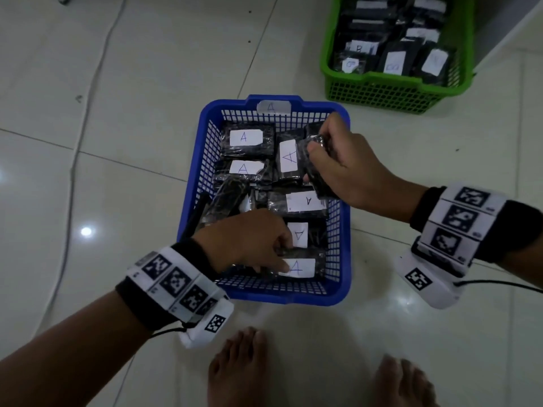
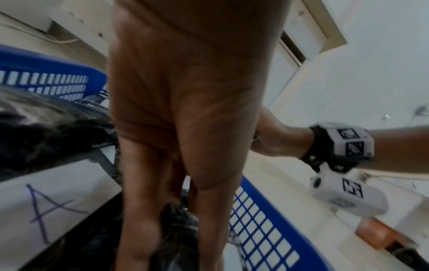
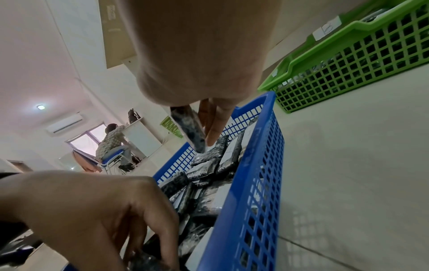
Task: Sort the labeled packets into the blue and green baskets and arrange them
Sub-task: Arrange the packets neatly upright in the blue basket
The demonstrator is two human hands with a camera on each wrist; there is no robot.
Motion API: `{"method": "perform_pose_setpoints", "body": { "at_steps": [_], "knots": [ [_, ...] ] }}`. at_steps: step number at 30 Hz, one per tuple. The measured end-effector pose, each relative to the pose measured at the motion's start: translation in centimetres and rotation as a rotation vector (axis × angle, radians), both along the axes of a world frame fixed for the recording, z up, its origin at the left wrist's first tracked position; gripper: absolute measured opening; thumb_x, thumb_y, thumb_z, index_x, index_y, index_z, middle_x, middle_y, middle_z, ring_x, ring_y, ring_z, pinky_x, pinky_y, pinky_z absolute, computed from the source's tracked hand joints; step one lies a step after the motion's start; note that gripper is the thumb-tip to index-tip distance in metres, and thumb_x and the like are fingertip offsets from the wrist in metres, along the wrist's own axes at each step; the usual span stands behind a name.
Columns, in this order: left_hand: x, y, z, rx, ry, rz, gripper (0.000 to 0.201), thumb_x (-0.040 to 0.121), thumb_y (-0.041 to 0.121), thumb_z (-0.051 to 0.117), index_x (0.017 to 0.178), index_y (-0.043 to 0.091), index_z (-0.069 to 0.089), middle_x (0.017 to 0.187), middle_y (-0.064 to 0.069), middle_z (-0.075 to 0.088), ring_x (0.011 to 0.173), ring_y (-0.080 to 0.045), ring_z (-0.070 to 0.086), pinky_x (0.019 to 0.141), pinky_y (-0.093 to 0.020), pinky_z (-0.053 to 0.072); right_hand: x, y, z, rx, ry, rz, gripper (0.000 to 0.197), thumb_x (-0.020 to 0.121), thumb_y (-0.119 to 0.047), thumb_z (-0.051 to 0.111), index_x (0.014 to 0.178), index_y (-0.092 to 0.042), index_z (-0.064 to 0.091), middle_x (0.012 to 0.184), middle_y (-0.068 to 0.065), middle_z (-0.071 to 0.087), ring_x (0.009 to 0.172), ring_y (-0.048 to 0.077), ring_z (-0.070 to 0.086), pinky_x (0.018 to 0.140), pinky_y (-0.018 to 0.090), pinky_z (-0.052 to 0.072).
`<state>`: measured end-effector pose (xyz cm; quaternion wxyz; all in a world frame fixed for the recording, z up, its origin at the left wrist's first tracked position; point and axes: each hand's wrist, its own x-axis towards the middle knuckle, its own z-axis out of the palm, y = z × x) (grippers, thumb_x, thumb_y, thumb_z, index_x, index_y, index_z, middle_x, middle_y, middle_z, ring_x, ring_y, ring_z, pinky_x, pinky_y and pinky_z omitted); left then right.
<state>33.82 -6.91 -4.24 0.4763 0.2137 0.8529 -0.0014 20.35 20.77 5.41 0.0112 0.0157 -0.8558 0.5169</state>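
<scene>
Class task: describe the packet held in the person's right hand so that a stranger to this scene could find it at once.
Find the blue basket in the middle of the floor. At its far right side, the right hand grips a black packet above the others. Unlike its neighbours lying flat with white A labels up, this one is lifted, tilted, and shows no label.

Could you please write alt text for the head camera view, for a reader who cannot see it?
Both hands work in a blue basket of black packets labeled A: the right hand grips one packet, the left hand pinches another. A green basket sits beyond.
</scene>
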Motion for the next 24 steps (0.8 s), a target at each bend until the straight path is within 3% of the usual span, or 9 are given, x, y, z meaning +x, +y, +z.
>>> {"method": "perform_pose_setpoints", "body": {
  "at_steps": [2,4,6,8,11,15,19,21,24],
  "knots": [
    [-7.2,3.4,3.5,0.137,0.126,-0.167,0.090,0.082,0.065,-0.001,0.153,0.026,0.037,0.162,0.001,0.035,0.147,-0.020,0.036,0.119,-0.041,0.031,0.0,0.1,0.1,-0.026,-0.017,0.014,0.030,0.102,-0.026,0.047,0.099,0.001,0.036,0.077,0.029,0.061,0.060,0.035,0.065,0.049,0.037,0.053],
    [-13.6,7.5,7.5,0.394,0.199,-0.257,0.053,0.091,0.068,0.047,0.111,0.028,0.076,0.111,0.008,0.074,0.099,-0.010,0.068,0.093,-0.037,0.055,-0.2,0.3,0.1,-0.005,0.001,0.019,0.032,0.101,-0.028,0.050,0.099,0.001,0.037,0.075,0.024,0.059,0.056,0.035,0.059,0.048,0.038,0.049],
    [-16.1,7.9,9.2,0.452,0.320,-0.354,0.039,0.088,0.068,0.058,0.100,0.035,0.078,0.098,0.017,0.071,0.085,-0.001,0.064,0.080,-0.034,0.058,-0.4,0.6,0.0,-0.004,0.006,0.020,0.033,0.099,-0.029,0.054,0.098,0.000,0.039,0.070,0.009,0.053,0.049,0.018,0.049,0.045,0.027,0.040],
    [-15.3,7.9,7.9,0.444,0.241,-0.416,0.038,0.092,0.061,0.059,0.119,0.037,0.072,0.125,0.017,0.066,0.107,-0.003,0.062,0.090,-0.034,0.054,-0.5,0.9,-0.2,0.027,0.023,0.018,0.036,0.097,-0.031,0.059,0.097,-0.001,0.041,0.073,0.002,0.047,0.053,0.005,0.040,0.050,0.015,0.034],
    [-13.0,7.8,6.7,0.390,0.186,-0.584,0.055,0.098,0.052,0.055,0.149,0.031,0.047,0.154,0.013,0.045,0.134,-0.011,0.047,0.107,-0.038,0.045,-0.4,1.3,-0.6,0.106,0.044,0.027,0.046,0.086,-0.042,0.071,0.095,-0.007,0.043,0.085,0.002,0.047,0.067,0.006,0.039,0.060,0.012,0.034],
    [-12.5,8.6,6.3,0.262,0.312,-0.668,0.053,0.103,0.049,0.043,0.151,0.027,0.038,0.158,0.013,0.033,0.135,-0.019,0.043,0.100,-0.045,0.048,-0.1,1.7,-1.1,0.247,-0.011,0.162,0.050,0.071,-0.047,0.081,0.094,-0.016,0.049,0.095,-0.003,0.045,0.077,0.003,0.039,0.066,0.010,0.033],
    [-15.4,7.6,7.5,0.387,0.212,-0.480,0.026,0.099,0.039,0.055,0.118,0.029,0.069,0.119,0.011,0.068,0.102,-0.008,0.065,0.091,-0.035,0.054,0.7,1.7,-1.3,0.390,-0.131,0.350,0.047,0.067,-0.041,0.082,0.096,-0.030,0.047,0.101,-0.008,0.041,0.089,0.003,0.041,0.070,0.015,0.035],
    [-17.5,5.8,9.0,0.435,0.338,-0.257,0.015,0.094,0.031,0.065,0.105,0.031,0.075,0.101,0.013,0.073,0.081,-0.001,0.064,0.085,-0.031,0.057,1.6,1.3,-1.4,0.483,-0.159,0.450,0.051,0.066,-0.044,0.084,0.099,-0.033,0.046,0.103,-0.010,0.043,0.091,0.006,0.043,0.072,0.020,0.040],
    [-19.2,3.2,9.9,0.403,0.593,-0.078,0.012,0.087,0.031,0.071,0.097,0.035,0.075,0.091,0.015,0.072,0.074,-0.004,0.061,0.076,-0.037,0.060,3.4,-0.5,-2.2,0.743,-0.020,0.546,0.059,0.068,-0.059,0.076,0.108,-0.030,0.045,0.105,-0.005,0.050,0.095,0.016,0.050,0.073,0.034,0.046]
  ]
}}
